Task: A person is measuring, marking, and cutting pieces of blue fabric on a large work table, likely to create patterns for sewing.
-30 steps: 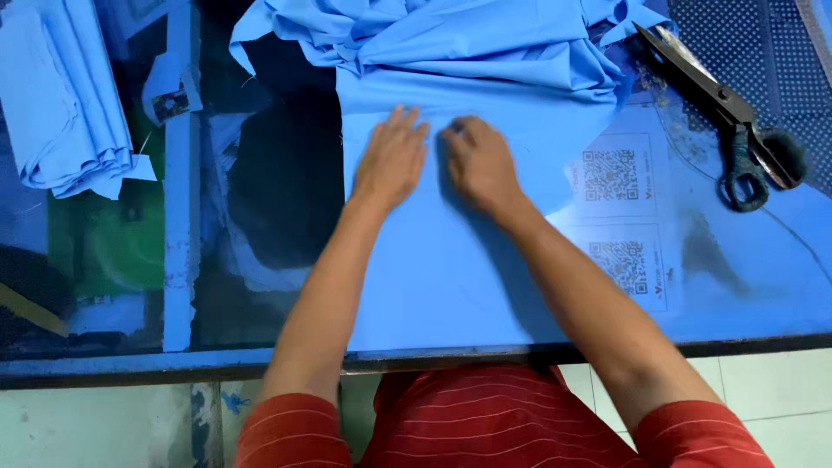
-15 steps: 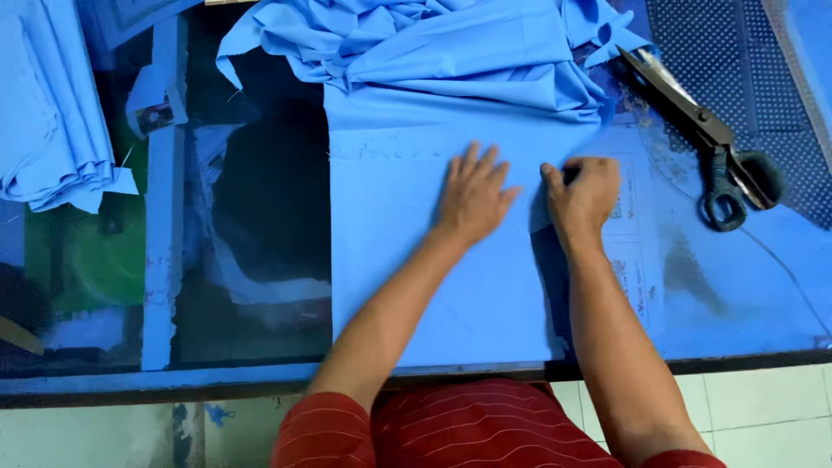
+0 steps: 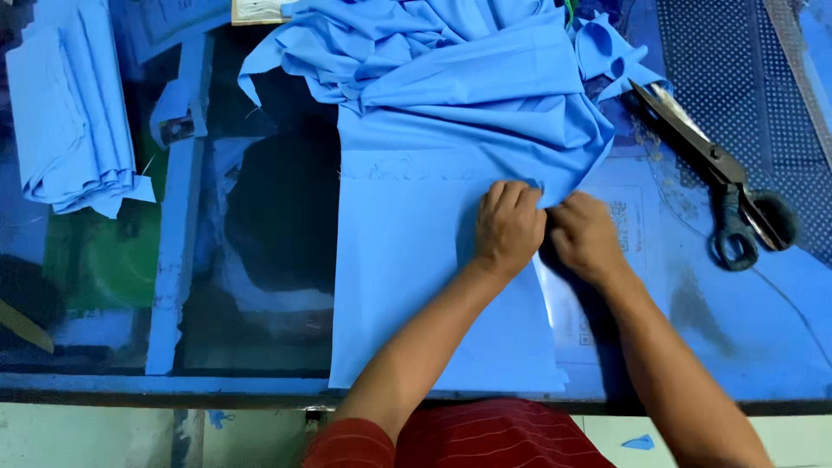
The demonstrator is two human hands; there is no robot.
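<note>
A flat panel of light blue cloth (image 3: 407, 286) lies on the glass-topped table (image 3: 260, 225), with the rest of the cloth bunched in folds (image 3: 459, 69) at the far side. My left hand (image 3: 510, 227) rests with curled fingers on the panel near its right edge. Right beside it, touching, my right hand (image 3: 588, 236) pinches the cloth's right edge where the bunched part drops down. Under the lifted edge a clear sheet with paper beneath (image 3: 568, 303) shows.
Large dark scissors (image 3: 719, 182) lie at the right on the table. A stack of folded blue cloth pieces (image 3: 74, 113) sits at the far left. A dotted dark fabric (image 3: 737, 78) covers the far right corner. The table's front edge (image 3: 173, 390) runs along the bottom.
Both hands have slid right and toward the far side across the panel. They have come together, and the right hand now pinches the cloth's right edge.
</note>
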